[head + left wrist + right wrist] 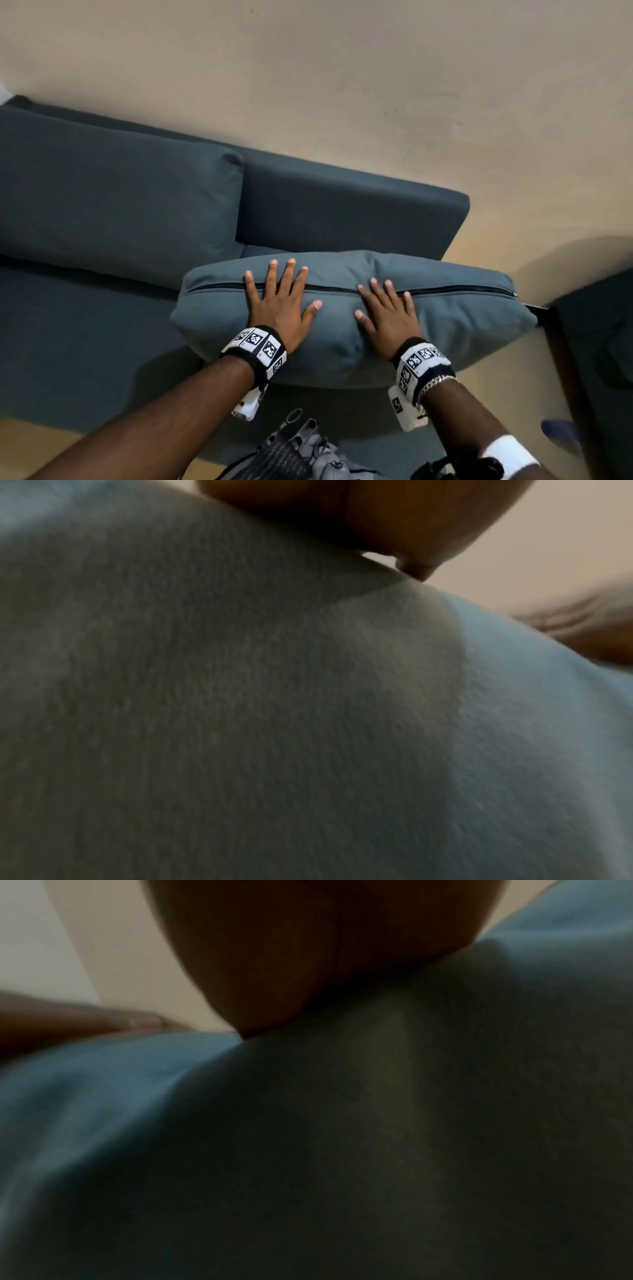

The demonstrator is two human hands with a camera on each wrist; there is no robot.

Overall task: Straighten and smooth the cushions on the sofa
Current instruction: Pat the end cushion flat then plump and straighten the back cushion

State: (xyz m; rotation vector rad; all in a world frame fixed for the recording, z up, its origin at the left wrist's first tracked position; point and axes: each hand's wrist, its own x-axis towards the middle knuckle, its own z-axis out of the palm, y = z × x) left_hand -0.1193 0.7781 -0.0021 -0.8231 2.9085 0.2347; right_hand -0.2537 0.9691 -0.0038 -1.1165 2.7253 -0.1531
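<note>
A loose blue-grey cushion [445,318] stands on its edge at the right end of the sofa seat [85,342], its black zip [455,292] facing up. My left hand [281,301] lies flat with spread fingers on its upper left part. My right hand [387,308] presses flat beside it, fingers across the zip. A second cushion [113,202] leans against the sofa back at the left. In the left wrist view the cushion fabric [240,710] fills the frame under my palm [359,515]. The right wrist view shows dark fabric [377,1137] beneath my palm [308,947].
The sofa back [342,212] runs along a beige wall [342,85]. A dark piece of furniture [596,342] stands close at the right. A grey bag [301,452] hangs at my front near the sofa's edge. Beige floor [20,442] shows at lower left.
</note>
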